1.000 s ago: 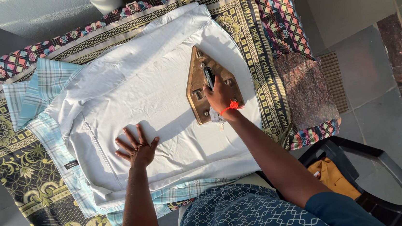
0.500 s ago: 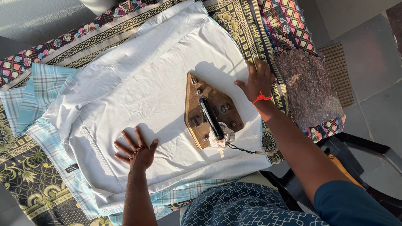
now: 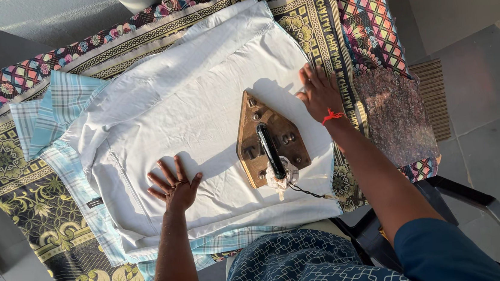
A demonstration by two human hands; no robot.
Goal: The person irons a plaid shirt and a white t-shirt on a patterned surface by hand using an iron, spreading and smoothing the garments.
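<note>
The white shirt (image 3: 199, 115) covered most of the checked shirt (image 3: 49, 116) beneath it. At five o'clock the black chair (image 3: 491, 210) ran off the frame. The patterned cloth (image 3: 5, 162) was cut off at nine o'clock.

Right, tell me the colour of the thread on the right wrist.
Red thread, clearest in the head view.

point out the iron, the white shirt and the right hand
iron (image 3: 271, 141), head view, on its black handle
white shirt (image 3: 186, 98), head view, on the flat middle of the cloth
right hand (image 3: 320, 92), head view, on the back of the hand, flat at the shirt's edge
</note>
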